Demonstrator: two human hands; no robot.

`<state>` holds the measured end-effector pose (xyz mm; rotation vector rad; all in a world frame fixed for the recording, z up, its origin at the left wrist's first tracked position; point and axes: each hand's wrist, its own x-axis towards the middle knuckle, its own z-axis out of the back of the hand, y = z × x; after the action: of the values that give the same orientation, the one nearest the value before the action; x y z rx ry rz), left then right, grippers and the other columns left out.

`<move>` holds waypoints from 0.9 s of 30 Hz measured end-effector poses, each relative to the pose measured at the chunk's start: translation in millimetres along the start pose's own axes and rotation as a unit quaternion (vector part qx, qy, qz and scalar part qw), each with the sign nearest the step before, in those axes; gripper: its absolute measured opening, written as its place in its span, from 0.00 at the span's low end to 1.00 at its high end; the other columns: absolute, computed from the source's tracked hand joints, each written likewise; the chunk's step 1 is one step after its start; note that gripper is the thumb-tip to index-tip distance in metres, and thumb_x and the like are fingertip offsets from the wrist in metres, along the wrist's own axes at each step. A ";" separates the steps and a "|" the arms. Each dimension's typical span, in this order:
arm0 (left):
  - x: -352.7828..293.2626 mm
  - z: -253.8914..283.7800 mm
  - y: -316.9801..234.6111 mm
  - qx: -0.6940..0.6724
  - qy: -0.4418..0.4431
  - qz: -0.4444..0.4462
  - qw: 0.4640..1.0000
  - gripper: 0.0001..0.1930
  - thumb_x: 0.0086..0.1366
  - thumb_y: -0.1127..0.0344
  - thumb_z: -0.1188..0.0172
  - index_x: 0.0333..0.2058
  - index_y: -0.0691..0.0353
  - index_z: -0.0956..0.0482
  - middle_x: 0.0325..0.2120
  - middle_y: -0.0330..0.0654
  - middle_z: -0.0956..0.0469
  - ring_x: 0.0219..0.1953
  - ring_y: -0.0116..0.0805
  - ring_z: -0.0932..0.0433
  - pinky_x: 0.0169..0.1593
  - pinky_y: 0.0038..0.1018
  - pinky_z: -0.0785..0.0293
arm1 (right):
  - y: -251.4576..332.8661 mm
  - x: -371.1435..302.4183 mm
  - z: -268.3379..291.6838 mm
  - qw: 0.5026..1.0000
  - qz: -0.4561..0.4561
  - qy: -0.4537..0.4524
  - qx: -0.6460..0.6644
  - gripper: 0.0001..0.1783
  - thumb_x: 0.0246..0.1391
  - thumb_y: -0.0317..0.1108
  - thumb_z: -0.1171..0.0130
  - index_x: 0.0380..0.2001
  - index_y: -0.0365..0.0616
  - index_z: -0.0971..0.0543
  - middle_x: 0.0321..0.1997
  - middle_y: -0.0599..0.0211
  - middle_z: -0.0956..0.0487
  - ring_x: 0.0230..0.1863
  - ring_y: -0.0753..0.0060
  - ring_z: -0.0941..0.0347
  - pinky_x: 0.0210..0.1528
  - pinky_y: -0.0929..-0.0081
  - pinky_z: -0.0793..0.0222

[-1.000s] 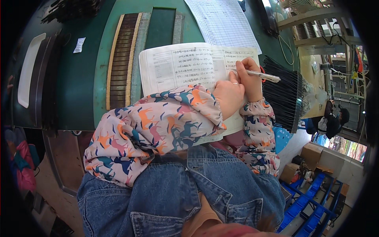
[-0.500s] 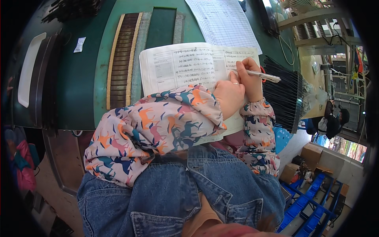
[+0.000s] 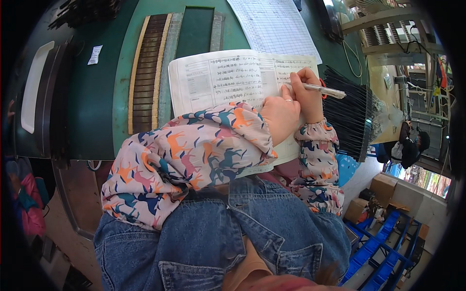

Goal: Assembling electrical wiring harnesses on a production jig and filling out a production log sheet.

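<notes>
An open notebook (image 3: 194, 92) with handwritten lines lies on the green table in front of me. My right hand (image 3: 307, 97) rests on its right-hand page, closed around a white and clear pen (image 3: 326, 90). The pen slants out to the right, and its tip is hidden behind the fingers. Beside it, my left hand (image 3: 280, 115), wearing a ring, lies on the same page with its fingers stretched out and touching the right hand. My left sleeve covers the lower part of the notebook.
Beyond the notebook lies a printed table sheet (image 3: 272, 29). To the left are a slatted dark strip (image 3: 149, 77), a white tray (image 3: 37, 87) and a paper slip (image 3: 95, 55). A bundle of black strips (image 3: 347, 116) stands right of my hands. Blue metal frames (image 3: 383, 242) stand on the floor.
The notebook and the things on the table appear slightly further left and higher in view. Both hands stay nearly in place, with the pen still in the right one.
</notes>
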<state>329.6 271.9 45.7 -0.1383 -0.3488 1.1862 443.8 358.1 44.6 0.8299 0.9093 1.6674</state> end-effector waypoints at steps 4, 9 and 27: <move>-0.4 2.0 1.2 0.001 0.010 -0.007 1.000 0.08 0.54 0.68 0.46 0.31 0.66 0.26 0.45 0.69 0.29 0.25 0.39 0.20 0.24 0.31 0.25 | 3.4 1.5 -4.0 0.999 0.023 -0.017 -0.019 0.11 0.54 0.31 0.40 0.21 0.41 0.29 0.17 0.78 0.31 0.19 0.90 0.43 0.19 0.84 0.46; 7.0 -9.9 2.6 -0.019 0.016 -0.020 0.999 0.08 0.54 0.68 0.46 0.31 0.66 0.26 0.45 0.69 0.28 0.24 0.38 0.20 0.23 0.31 0.25 | -20.1 1.8 4.3 1.000 -0.018 -0.013 0.001 0.11 0.54 0.30 0.40 0.21 0.41 0.29 0.17 0.77 0.31 0.19 0.90 0.43 0.19 0.84 0.46; 3.4 -0.4 1.4 -0.041 0.027 -0.014 0.999 0.09 0.54 0.68 0.46 0.33 0.66 0.26 0.47 0.68 0.29 0.25 0.40 0.20 0.25 0.32 0.24 | -15.3 -2.0 9.6 0.999 -0.018 -0.037 -0.005 0.11 0.54 0.30 0.41 0.21 0.40 0.30 0.17 0.76 0.31 0.20 0.88 0.42 0.20 0.83 0.45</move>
<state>329.6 275.7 45.6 -0.2360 -0.3522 1.1389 459.4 360.8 35.6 0.8571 0.8587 1.5986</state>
